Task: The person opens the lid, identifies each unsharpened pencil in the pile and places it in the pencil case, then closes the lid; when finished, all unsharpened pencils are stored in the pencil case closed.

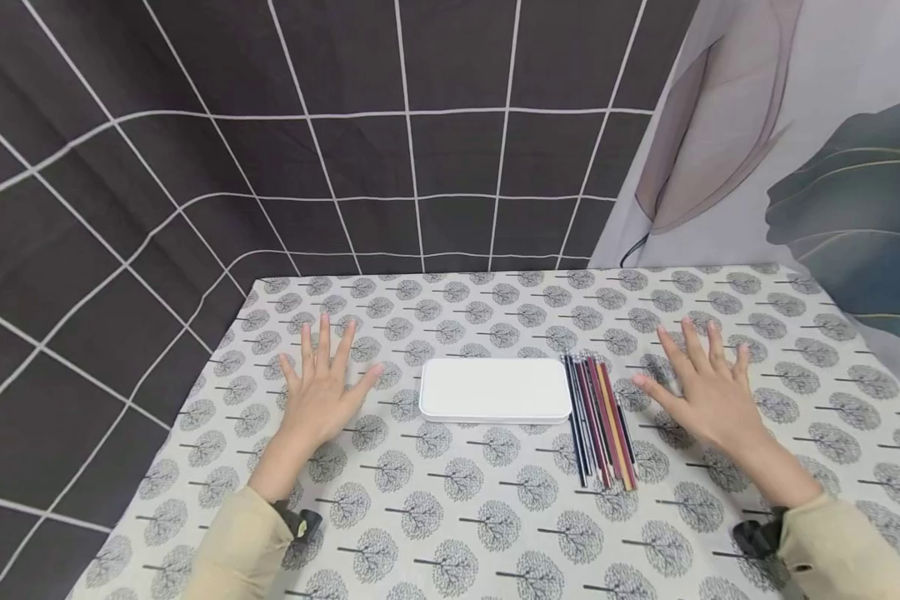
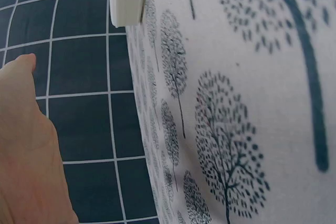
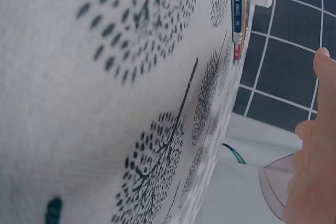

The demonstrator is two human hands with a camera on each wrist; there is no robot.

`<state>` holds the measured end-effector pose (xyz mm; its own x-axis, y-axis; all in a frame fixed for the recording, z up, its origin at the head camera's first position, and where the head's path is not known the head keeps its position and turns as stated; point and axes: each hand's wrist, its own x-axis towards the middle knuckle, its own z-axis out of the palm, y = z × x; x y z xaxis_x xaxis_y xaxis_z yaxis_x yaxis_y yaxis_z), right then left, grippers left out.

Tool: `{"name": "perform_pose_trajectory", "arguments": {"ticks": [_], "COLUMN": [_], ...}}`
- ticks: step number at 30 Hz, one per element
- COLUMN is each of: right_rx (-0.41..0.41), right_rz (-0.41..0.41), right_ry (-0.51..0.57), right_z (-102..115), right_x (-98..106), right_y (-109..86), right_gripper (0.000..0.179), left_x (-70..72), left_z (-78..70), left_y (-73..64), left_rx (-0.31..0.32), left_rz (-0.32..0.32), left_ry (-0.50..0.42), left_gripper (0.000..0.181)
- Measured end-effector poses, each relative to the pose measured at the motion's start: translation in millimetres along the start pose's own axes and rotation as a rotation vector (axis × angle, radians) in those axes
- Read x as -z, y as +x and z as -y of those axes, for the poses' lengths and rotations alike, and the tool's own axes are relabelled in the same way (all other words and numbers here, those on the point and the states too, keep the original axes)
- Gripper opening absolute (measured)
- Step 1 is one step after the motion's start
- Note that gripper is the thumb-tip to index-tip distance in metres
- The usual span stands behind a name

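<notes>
I see the left hand and right hand, fingers spread, toward the table's side edges; between, a white pencil case beside pencils.

A white case with rounded corners and a smooth, plain top lies flat and closed on the table, about midway between the left and right edges, its long sides running roughly parallel to the far edge. Just beside its end toward the right edge lies a loose row of slim pencils, dark blue, deep red and yellow, side by side, their lengths running from the far edge toward the near one. One dark pencil shows a metal band and a reddish tip.
</notes>
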<state>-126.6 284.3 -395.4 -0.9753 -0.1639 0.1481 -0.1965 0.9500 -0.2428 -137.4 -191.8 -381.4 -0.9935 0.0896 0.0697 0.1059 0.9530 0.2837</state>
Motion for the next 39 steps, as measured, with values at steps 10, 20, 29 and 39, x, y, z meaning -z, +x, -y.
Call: {"name": "perform_pose_trajectory", "arguments": {"ticks": [10, 20, 29, 39], "right_rx": [0.08, 0.317, 0.59, 0.641], "right_rz": [0.02, 0.191, 0.262, 0.205], "right_ry": [0.031, 0.154, 0.085, -0.065], "right_z": [9.9, 47.8, 110.2, 131.5], "right_x": [-1.0, -12.5, -33.9, -46.5], "right_y": [5.2, 28.2, 53.7, 56.8], "right_gripper": [0.072, 0.072, 0.073, 0.079], "left_x": [1.4, -16.9, -30.3, -39.5], "left_z": [-7.2, -34.4, -51.2, -59.4], "left_y": [-2.1, 10.6, 30.6, 36.8], "left_rx": [-0.063, -0.263, -0.342, -0.351], "left_rz": [0.055, 0.346, 0.455, 0.386], "left_ry": [-0.013, -0.268, -0.302, -0.201], "left_gripper": [0.08, 0.116, 0.115, 0.098]}}
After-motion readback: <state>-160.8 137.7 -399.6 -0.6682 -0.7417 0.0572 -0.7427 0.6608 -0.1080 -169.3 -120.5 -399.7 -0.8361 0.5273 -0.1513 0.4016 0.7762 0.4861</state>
